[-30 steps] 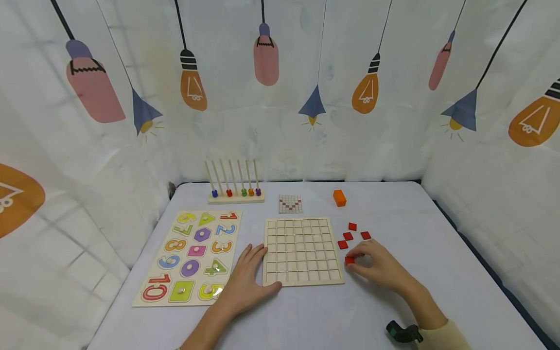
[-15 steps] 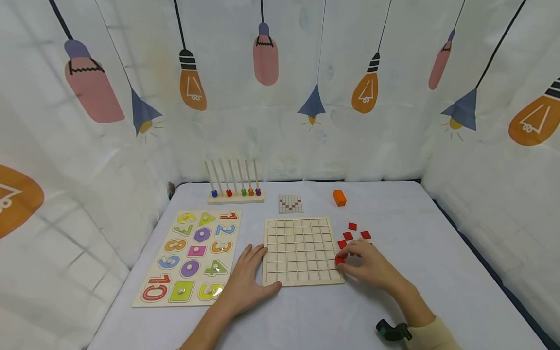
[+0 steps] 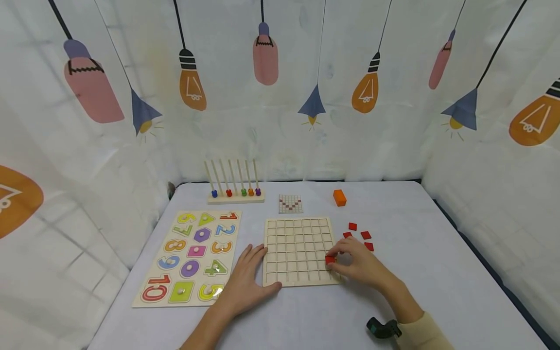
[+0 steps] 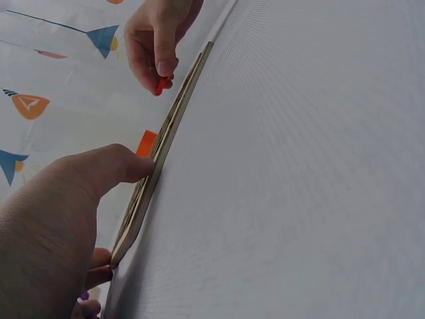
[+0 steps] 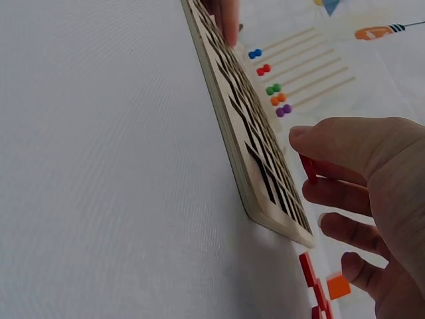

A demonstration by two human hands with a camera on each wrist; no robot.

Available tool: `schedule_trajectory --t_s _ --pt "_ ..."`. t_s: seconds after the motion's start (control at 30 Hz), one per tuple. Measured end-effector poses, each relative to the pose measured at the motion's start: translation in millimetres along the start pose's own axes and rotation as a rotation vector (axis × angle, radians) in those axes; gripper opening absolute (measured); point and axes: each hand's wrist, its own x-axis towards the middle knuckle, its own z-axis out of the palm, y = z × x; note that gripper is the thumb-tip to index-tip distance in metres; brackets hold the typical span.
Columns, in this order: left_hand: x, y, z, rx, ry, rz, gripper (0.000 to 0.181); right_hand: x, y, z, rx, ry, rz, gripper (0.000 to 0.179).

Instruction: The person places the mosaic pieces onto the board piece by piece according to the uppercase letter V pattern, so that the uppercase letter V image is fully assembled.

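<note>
Between thumb and fingers, my right hand (image 3: pixel 359 262) pinches a red square tile (image 3: pixel 330 260) over the right side of a wooden grid board (image 3: pixel 297 250). In the right wrist view the tile (image 5: pixel 308 169) is tilted on edge, close above the board. My left hand (image 3: pixel 247 279) lies at the board's left side, its fingers along the left edge and its thumb on the front left corner. The left wrist view has the thumb of the left hand (image 4: pixel 80 193) on the board's rim (image 4: pixel 159 153). Several loose red tiles (image 3: pixel 365 235) lie right of the board.
A number puzzle board (image 3: pixel 188 257) lies on the left. Behind are a bead-and-peg stand (image 3: pixel 236 198), a small patterned grid card (image 3: pixel 290 204) and an orange block (image 3: pixel 339 198). The white table (image 3: pixel 420 233) meets a printed cloth wall at the back.
My right hand has moved left with the red tile, from beside the board to over its right columns. The left hand has stayed in place.
</note>
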Motion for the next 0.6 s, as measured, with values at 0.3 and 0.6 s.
schedule_trajectory --t_s 0.3,0.6 --pt "0.0 1.7 -0.2 0.003 -0.002 -0.008 0.109 9.2 -8.7 7.0 0.011 -0.029 -0.046 0.024" --pt "-1.1 2.4 -0.9 -0.001 0.0 -0.014 0.108 17.3 -15.3 19.3 0.01 -0.059 -0.025 0.025"
